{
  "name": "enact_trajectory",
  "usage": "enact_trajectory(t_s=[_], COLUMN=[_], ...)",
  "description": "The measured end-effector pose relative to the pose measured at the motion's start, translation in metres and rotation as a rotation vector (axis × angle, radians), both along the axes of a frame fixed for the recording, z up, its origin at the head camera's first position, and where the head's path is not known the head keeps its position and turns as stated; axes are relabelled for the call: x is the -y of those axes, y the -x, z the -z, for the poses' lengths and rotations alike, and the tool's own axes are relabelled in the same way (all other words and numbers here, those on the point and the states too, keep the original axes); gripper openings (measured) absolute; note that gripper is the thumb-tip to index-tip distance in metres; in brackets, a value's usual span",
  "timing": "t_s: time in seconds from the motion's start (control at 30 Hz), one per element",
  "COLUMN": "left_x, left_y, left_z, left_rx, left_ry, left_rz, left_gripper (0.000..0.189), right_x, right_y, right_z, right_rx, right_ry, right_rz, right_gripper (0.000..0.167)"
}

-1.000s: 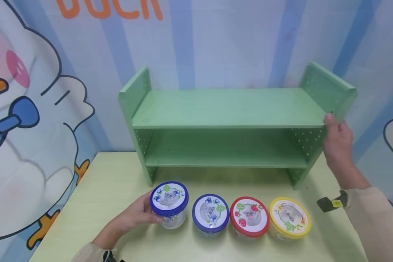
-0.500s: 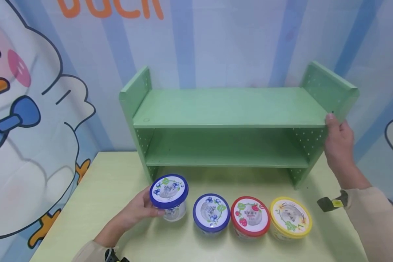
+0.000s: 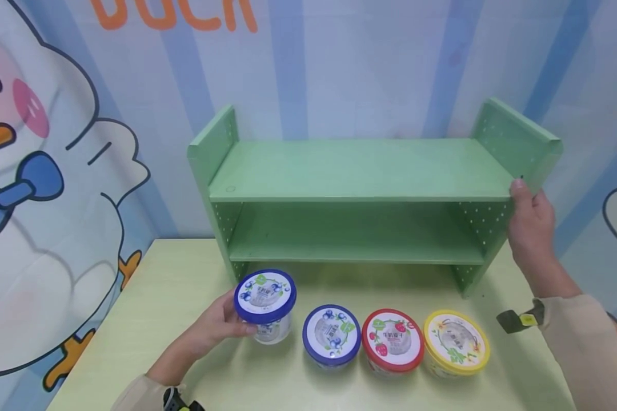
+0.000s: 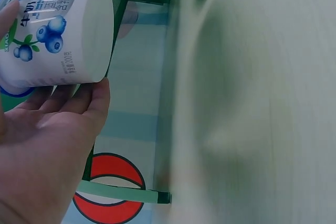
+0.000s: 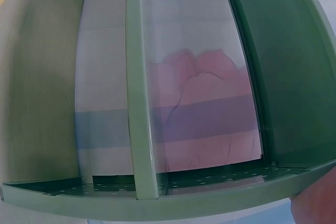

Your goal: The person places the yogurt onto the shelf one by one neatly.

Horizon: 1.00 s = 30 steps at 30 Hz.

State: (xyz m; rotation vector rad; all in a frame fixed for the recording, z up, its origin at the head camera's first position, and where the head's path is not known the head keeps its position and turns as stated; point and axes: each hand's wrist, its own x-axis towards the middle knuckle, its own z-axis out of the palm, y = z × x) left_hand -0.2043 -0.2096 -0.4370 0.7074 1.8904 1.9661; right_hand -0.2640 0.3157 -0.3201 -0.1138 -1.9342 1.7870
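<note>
My left hand (image 3: pixel 213 328) grips a yogurt cup (image 3: pixel 271 331) with a blue lid and blueberry pictures, thumb on the near side. The left wrist view shows this cup (image 4: pixel 52 35) lifted off the table, fingers under its side. To its right stand a second blue-lidded cup (image 3: pixel 331 335), a red-lidded strawberry cup (image 3: pixel 393 341) and a yellow-lidded cup (image 3: pixel 456 342). My right hand (image 3: pixel 532 225) holds the right side panel of a green two-tier shelf (image 3: pixel 360 168), its thumb at the upper board's front corner. Only a bit of that hand (image 5: pixel 317 198) shows in the right wrist view.
Both boards of the shelf are bare, the lower board (image 3: pixel 355 231) sitting above an open gap. The pale yellow table (image 3: pixel 180 274) runs under everything. Behind stands a striped blue backdrop (image 3: pixel 355 68) with a cartoon duck (image 3: pixel 41 228) at left.
My left hand has raised the blue-lidded cup a little, up toward the shelf's lower left. The other cups and my right hand stay where they were.
</note>
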Motion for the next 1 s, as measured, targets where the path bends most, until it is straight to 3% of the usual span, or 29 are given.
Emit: enact_trajectory(t_s=[0.77,1.0], left_x=[-0.005,-0.005], left_y=[0.006,0.006], left_z=[-0.017,-0.021], left_rx=[-0.008,-0.033], left_ry=[-0.012,-0.017], left_rz=[0.053,0.062], left_gripper=[0.081,0.081], right_x=[0.000,0.000], right_y=[0.002,0.002], right_z=[0.001,0.000], right_rx=[-0.008,0.013], right_ry=[0.021,-0.040], right_rz=[0.012,0.032], right_gripper=[0.033,0.036])
